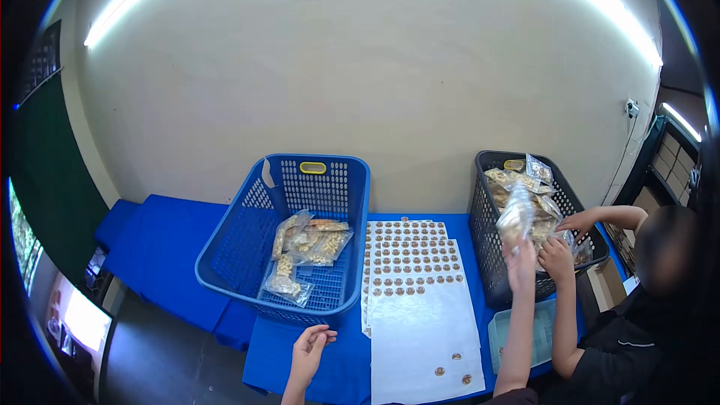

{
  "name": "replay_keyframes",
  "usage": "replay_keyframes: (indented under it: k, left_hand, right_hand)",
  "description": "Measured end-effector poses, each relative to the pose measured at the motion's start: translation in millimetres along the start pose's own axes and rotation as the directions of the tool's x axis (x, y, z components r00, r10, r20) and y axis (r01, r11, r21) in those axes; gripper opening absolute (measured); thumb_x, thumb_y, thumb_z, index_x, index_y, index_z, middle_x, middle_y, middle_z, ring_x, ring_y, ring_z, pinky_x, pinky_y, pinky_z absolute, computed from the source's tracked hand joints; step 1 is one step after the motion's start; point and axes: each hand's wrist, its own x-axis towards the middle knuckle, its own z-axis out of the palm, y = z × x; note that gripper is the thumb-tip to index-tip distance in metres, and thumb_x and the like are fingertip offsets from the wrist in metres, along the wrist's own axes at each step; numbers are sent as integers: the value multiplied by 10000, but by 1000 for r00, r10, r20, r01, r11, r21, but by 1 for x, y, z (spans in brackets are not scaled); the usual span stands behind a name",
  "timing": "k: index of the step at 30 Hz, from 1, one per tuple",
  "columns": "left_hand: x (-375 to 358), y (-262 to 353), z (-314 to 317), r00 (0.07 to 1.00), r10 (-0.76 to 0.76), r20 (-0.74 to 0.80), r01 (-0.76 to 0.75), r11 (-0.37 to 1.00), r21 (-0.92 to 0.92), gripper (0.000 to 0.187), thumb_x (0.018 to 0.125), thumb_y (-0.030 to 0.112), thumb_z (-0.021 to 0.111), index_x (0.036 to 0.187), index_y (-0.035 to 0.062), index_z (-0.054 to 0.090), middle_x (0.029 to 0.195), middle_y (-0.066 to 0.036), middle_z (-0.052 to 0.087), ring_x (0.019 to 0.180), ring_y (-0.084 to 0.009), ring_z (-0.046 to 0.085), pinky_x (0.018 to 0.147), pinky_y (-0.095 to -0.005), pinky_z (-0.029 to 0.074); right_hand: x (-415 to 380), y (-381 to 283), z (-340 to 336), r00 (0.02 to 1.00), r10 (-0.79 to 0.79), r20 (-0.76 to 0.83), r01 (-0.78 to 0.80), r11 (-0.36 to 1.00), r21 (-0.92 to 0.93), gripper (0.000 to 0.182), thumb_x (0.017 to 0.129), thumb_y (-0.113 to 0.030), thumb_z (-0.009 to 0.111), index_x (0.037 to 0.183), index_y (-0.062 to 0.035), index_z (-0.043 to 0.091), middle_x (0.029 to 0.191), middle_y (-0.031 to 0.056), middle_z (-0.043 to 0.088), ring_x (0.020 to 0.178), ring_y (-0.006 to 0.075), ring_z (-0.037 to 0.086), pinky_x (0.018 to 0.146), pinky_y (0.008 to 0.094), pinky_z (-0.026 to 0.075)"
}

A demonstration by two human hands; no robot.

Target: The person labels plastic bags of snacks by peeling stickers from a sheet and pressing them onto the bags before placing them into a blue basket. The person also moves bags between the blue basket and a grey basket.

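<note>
My right hand [520,262] reaches up at the black basket [491,255] and grips a clear plastic packet [514,217], smeared by motion. Over the blue sticker-side edge of the table, just in front of the blue basket [225,274], hovers my left hand [309,346], its fingers loosely bent and nothing in them. Several clear packets of pale, nut-like pieces [326,246] lie inside the blue basket. More packets [544,172] fill the black one. Between the baskets are white sheets [420,330] with rows of round brown stickers [409,260], the top one largely bare in its lower half.
At the right a co-worker's hands [556,256] reach into the black basket, close beside my right hand. A pale teal tray [506,337] stands below that basket, partly behind my forearm. A blue cloth [172,255] covers the tables, and a wall rises behind.
</note>
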Motion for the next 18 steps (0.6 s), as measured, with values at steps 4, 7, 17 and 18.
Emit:
replay_keyframes:
  k: [4, 7, 17, 18]
  left_hand:
    - [1, 2, -32, 1000, -26, -12, 26, 1000, 14, 219, 877, 98, 478, 1047, -35, 508, 951, -132, 599, 884, -166, 572, 794, -256, 447]
    - [5, 6, -55, 1000, -5, -19, 5, 1000, 4, 217, 876, 98, 480, 1046, -34, 509, 952, -133, 598, 887, -172, 572, 799, -264, 447]
    - [60, 78, -122, 959, 266, 93, -272, 961, 53, 197, 886, 81, 447, 1033, -34, 512, 930, -110, 595, 902, -162, 566, 814, -277, 441]
    - [70, 90, -124, 944, 305, 125, -317, 945, 86, 199, 886, 87, 448, 1031, -31, 516, 930, -109, 597, 900, -160, 569, 810, -275, 443]
  right_hand:
    - [29, 32, -42, 989, 117, -90, -146, 861, -487, 280, 839, -211, 554, 1028, -17, 484, 903, 57, 564, 749, 102, 552, 604, 203, 433]
    - [-9, 58, -17, 985, 174, -12, -138, 738, -661, 237, 823, -161, 555, 991, 5, 539, 806, 44, 604, 652, 85, 552, 542, 186, 409]
    - [-137, 139, 152, 848, 369, 382, -101, 818, -566, 251, 865, -194, 496, 670, -42, 543, 503, -24, 444, 455, 47, 390, 431, 198, 312]
    - [-148, 143, 173, 814, 409, 413, -112, 808, -579, 290, 893, -210, 449, 692, -25, 547, 524, -16, 447, 485, 48, 403, 447, 199, 321]
